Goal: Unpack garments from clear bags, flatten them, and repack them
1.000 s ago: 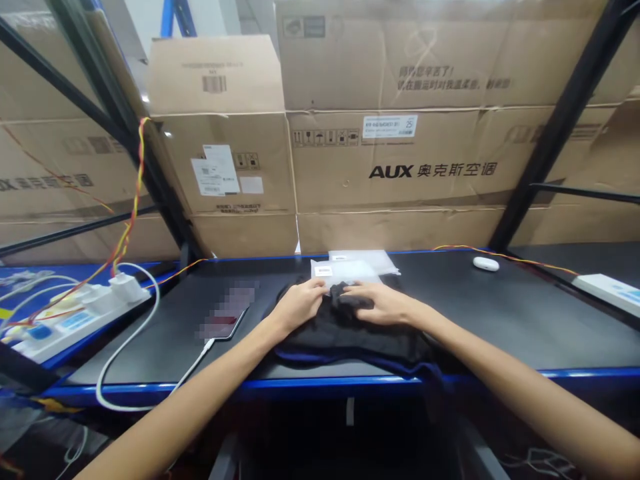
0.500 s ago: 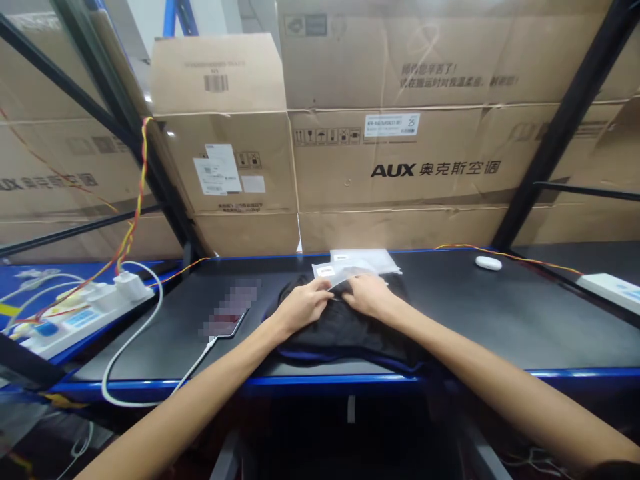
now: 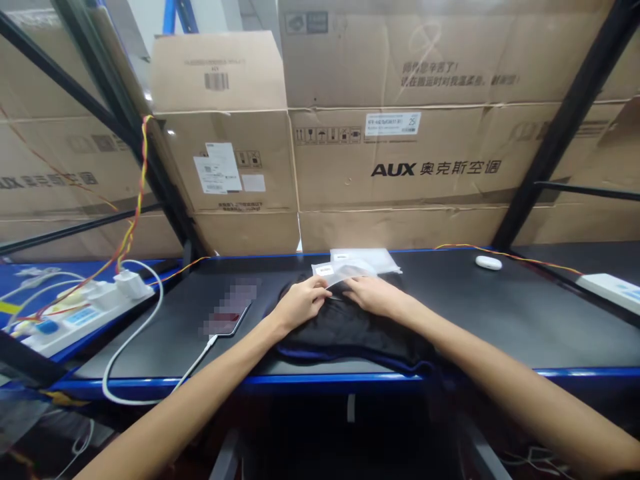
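here the clear bag [image 3: 353,269] lies crosswise, near side open

The fabric [image 3: 350,333] is coloured black and edged in dark blue; the plastic bags [image 3: 385,259] are tinted milky white; the dark grey tabletop [image 3: 475,320] is rimmed in blue; the brown cartons [image 3: 430,227] are printed in black; red and yellow are twisted in the wire [image 3: 145,157]

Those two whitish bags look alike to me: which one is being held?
The nearer bag, its edge in the left hand; the farther bag lies behind it, partly covered, touched by neither hand.
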`<state>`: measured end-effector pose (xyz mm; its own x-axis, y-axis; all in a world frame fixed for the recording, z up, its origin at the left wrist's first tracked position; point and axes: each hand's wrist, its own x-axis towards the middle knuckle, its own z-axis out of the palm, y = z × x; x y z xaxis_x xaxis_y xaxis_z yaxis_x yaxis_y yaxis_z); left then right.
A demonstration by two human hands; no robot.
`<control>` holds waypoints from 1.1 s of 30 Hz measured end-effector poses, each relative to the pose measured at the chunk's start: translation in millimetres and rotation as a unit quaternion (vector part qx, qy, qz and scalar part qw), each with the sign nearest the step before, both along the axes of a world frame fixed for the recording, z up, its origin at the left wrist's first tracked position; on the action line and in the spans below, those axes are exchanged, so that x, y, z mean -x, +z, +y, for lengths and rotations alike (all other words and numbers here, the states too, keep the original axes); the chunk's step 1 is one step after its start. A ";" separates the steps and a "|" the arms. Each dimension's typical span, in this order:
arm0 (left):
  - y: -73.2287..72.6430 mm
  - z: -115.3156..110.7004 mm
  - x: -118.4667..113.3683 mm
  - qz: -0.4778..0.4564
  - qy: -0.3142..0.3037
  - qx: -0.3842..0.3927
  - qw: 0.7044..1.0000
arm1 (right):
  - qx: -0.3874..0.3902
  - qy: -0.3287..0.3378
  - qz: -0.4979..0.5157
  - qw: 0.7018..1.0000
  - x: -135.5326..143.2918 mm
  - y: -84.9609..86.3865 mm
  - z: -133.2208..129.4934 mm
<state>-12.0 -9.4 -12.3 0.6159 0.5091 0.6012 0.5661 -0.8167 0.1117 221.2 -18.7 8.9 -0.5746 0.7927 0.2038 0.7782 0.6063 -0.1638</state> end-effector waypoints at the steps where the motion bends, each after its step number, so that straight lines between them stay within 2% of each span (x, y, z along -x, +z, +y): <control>1: -0.6 0.3 0.4 0.002 -0.004 0.001 1.000 | -0.006 -0.030 -0.021 0.999 6.7 -0.5 2.3; 5: -0.2 0.6 1.1 0.008 -0.011 0.004 1.000 | -0.023 -0.086 -0.056 0.994 23.6 2.1 5.9; 8: 2.1 -0.7 0.3 0.008 -0.006 0.011 1.000 | -0.018 -0.097 -0.051 0.994 16.7 5.3 1.0; 13: 5.8 -3.1 -1.8 -0.002 -0.003 0.025 1.000 | 0.010 -0.014 -0.038 0.999 -10.2 5.3 -9.8; 17: 5.1 -2.5 -1.6 -0.002 -0.006 0.024 1.000 | -0.013 -0.001 -0.060 0.998 -8.4 3.2 -8.3; 23: 0.4 0.5 1.2 0.006 -0.020 0.015 1.000 | -0.067 -0.060 -0.148 0.985 13.3 2.3 -1.7; 28: 2.5 -1.8 0.1 0.018 -0.008 0.025 0.999 | -0.095 -0.083 -0.141 0.982 16.2 1.0 -5.0; 31: 6.5 -3.8 -0.1 0.020 0.007 0.033 0.999 | -0.089 -0.056 -0.106 0.989 4.9 0.3 -12.6; 33: 9.7 -4.5 0.8 0.016 0.017 0.032 0.999 | -0.090 0.001 -0.043 0.995 -9.5 -0.5 -19.3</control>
<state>-12.9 -13.9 -2.5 0.6168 0.5664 0.5466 0.5968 -0.7893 0.1444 230.7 -38.0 8.3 -0.5972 0.7473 0.2916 0.7839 0.6208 0.0145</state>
